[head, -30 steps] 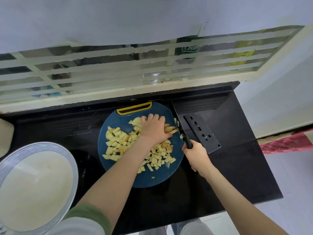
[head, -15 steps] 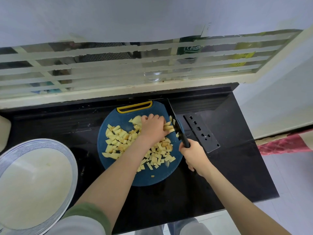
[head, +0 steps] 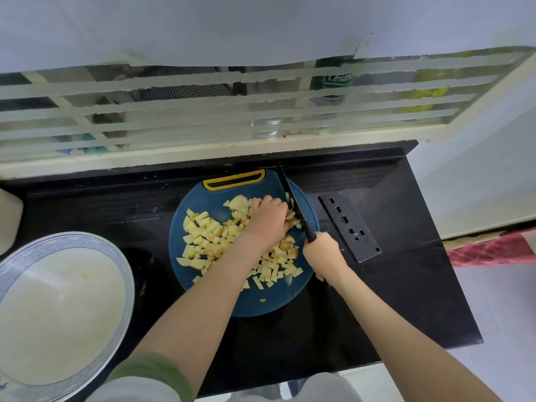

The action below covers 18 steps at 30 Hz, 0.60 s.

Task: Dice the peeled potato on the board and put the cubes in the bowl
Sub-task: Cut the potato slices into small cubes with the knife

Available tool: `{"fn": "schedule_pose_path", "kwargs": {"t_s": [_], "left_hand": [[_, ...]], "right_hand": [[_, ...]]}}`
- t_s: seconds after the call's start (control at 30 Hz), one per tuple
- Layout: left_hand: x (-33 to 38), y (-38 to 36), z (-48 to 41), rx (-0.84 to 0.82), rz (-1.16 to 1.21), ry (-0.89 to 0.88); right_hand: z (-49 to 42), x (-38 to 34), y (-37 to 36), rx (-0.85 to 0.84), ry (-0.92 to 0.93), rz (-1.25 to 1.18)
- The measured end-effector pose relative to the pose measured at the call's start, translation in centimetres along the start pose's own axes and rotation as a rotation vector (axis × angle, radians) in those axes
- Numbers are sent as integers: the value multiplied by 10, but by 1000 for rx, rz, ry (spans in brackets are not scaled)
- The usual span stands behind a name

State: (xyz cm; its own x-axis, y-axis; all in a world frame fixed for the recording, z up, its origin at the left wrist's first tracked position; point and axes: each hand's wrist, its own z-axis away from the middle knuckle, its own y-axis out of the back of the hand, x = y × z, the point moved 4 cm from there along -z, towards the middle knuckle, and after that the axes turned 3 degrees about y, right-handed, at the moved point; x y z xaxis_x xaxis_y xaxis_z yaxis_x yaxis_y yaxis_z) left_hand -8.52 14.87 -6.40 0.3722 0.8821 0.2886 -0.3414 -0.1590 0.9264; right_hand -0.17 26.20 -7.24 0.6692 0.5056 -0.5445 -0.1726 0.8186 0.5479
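Near left, the white bowl holds no cubes beyond a small scrap and lies left of the round blue cutting board. Diced potato covers the board's middle. At its far right the left hand, fingers curled, holds down the uncut potato strips. The right hand grips the handle of the black knife. The blade runs away from the person, just right of the left fingertips, apparently across the strips. Judged step: last cuts, with the transfer leftward not yet begun

black counter | perforated black plate — right side | barred window
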Motion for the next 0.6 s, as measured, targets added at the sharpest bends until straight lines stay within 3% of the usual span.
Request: {"fn": "schedule_pose_path", "kwargs": {"t_s": [0.23, 0.6], "left_hand": [[-4, 5, 8, 36, 72, 76], [2, 2, 13, 116, -4, 94]], "right_hand": [[13, 5, 12, 4, 37, -179], [24, 9, 3, -80, 23, -33]]}}
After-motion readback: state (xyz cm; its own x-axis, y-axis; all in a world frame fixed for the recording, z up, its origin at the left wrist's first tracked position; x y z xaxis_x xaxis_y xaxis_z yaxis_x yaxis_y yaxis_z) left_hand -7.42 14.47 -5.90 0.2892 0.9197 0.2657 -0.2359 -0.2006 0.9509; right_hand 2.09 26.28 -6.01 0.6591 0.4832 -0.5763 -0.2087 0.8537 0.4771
